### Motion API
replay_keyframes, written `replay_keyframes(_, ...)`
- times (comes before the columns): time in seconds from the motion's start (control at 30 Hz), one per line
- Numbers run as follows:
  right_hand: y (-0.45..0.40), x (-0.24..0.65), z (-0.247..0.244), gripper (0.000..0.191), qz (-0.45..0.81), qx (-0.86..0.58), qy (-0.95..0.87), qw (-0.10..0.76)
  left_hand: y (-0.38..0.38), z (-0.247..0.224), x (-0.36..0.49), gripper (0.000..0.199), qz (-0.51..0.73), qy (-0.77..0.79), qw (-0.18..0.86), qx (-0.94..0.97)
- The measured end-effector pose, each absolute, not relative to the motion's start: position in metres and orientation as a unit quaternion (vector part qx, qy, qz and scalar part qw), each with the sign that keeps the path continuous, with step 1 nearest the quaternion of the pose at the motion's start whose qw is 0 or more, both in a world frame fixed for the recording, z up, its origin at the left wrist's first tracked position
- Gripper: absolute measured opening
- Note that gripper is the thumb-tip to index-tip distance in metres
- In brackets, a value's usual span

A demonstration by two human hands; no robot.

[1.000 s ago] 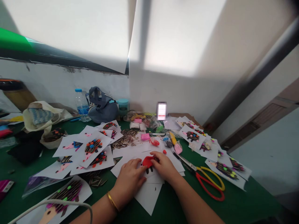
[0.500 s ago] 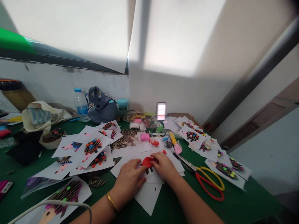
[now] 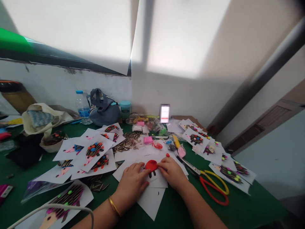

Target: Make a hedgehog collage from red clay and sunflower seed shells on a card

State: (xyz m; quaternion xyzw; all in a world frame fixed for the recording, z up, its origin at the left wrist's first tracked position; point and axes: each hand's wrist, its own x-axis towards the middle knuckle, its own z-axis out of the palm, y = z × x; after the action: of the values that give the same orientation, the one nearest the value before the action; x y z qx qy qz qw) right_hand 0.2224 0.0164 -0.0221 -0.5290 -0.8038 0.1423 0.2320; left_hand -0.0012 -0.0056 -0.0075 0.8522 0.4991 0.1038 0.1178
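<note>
A flattened red clay piece (image 3: pixel 151 165) lies on a white sheet (image 3: pixel 159 183), with two small dark pieces just below it. My left hand (image 3: pixel 133 179) rests on the sheet at the left, its fingers apart and its fingertips at the red piece's lower left edge. At the right edge of the red clay, the fingertips of my right hand (image 3: pixel 172 171) are pinched together; whether they grip the clay edge is too small to tell. A small red ball (image 3: pixel 167 155) sits just above my right hand.
Scissors (image 3: pixel 209 184) with red and yellow handles lie at the right. Decorated hedgehog cards (image 3: pixel 95 152) spread on the left and more cards (image 3: pixel 231 173) on the right. Seeds (image 3: pixel 126 143), pink clay (image 3: pixel 148 140), a bottle (image 3: pixel 83 109) and a blue bag (image 3: pixel 105 111) stand behind.
My right hand has shifted slightly right, from over the red piece to its right edge, uncovering more of it. My left hand has stayed nearly still.
</note>
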Motion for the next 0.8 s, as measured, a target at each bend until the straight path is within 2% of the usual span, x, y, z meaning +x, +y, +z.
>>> replay_keyframes(0.2,0.011,0.222,-0.018,0.024,0.097,-0.51,-0.829,0.209,-0.006,-0.006,-0.001,0.048,0.1,0.501,0.121,0.851)
replay_keyframes(0.4,0.0,0.219,-0.016,0.028,0.068,-0.458,-0.851,0.248,-0.006,-0.008,-0.001,0.073,0.132,0.521,0.14,0.831)
replay_keyframes(0.6,-0.005,0.21,-0.017,0.029,0.059,-0.452,-0.857,0.239,-0.005,-0.015,-0.001,0.077,0.148,0.537,0.14,0.819)
replay_keyframes(0.8,-0.008,0.197,-0.014,0.039,0.076,-0.425,-0.883,0.186,-0.003,-0.022,-0.003,0.079,0.164,0.527,0.135,0.823)
